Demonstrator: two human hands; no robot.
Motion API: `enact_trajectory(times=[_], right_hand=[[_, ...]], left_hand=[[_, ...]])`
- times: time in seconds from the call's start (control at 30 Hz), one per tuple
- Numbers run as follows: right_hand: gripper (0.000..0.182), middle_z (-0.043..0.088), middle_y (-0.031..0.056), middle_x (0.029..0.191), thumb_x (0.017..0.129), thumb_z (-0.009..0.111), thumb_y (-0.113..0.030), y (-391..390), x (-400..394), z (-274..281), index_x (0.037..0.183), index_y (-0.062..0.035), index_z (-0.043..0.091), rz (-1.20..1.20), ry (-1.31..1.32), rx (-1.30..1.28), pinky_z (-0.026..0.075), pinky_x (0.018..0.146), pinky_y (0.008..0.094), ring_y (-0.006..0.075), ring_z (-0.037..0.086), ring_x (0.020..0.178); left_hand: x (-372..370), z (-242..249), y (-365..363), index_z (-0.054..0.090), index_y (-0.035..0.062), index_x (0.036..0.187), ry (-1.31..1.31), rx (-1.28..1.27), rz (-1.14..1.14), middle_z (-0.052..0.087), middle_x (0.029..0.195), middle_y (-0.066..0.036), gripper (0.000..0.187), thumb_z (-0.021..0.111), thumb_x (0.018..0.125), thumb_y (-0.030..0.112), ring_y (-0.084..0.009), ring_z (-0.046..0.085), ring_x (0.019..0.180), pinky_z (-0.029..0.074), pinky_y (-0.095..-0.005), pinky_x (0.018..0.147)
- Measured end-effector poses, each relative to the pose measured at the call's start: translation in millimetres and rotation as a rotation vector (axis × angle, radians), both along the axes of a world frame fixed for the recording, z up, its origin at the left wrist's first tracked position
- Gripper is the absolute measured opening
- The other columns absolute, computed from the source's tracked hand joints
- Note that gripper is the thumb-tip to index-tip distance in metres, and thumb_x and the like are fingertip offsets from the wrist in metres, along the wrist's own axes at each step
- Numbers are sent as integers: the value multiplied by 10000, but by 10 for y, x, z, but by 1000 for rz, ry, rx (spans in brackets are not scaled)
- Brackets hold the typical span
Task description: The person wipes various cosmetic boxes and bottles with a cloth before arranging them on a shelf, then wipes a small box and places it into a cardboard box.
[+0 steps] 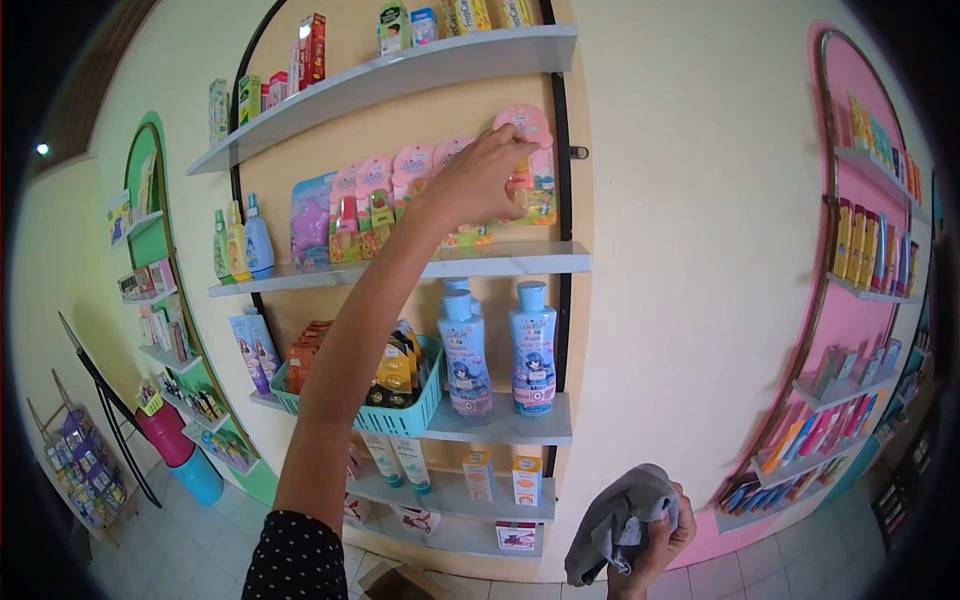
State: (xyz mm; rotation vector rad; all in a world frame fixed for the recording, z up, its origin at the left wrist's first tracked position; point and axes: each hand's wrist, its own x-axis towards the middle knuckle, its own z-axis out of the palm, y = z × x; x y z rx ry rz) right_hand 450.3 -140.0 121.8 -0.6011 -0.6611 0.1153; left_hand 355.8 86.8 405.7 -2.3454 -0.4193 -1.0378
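curling left hand (483, 178) over left side of pink card pack (544, 178), upper centre, long axis near upright; cannot tell if pinched; gripping grey cloth (612, 522) in right hand (668, 538), lower right, farther off.

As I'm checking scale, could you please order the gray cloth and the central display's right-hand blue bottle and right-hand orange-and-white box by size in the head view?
1. Gray cloth, perhaps enlarged by nearness
2. Blue bottle
3. Orange-and-white box
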Motion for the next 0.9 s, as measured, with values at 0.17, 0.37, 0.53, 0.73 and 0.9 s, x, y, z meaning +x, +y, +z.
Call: enact_trajectory(times=[0.17,0.37,0.53,0.73,0.9], right_hand=[[186,529,102,826,714,496,-125,-64,67,-54,801,38,513,-18,58,-13,414,672,261,138,504,725],[191,528,98,820,719,492,-125,-33,79,-35,806,43,512,-33,-14,-63,414,665,258,135,501,711],[198,530,88,793,721,490,-130,9,85,-43,818,41,512,-32,2,-91,412,655,249,129,499,698],[197,528,70,763,726,483,-126,31,101,-75,833,37,515,-5,27,-76,405,660,256,124,494,686],[266,528,99,839,729,510,-194,0,100,25,870,31,517,14,83,-72,401,732,291,164,508,781]], left_hand=[[108,-128,168,439,43,1155,88,-44,86,419,1135,-113,687,687,529,178,-259,434,1046,383,-341,888],[113,-170,149,449,42,1134,89,-11,168,427,1116,-111,681,702,525,212,-264,454,1010,399,-346,870],[95,-169,126,437,48,1144,107,17,232,444,1091,-117,707,712,529,264,-259,461,1000,416,-357,837],[27,-224,194,403,65,1177,12,239,188,437,1138,-116,757,723,538,315,-269,458,1010,381,-391,857],[-265,-700,-512,343,60,1224,-296,-55,-257,453,1124,-145,838,754,513,226,-252,420,1066,342,-375,881]])
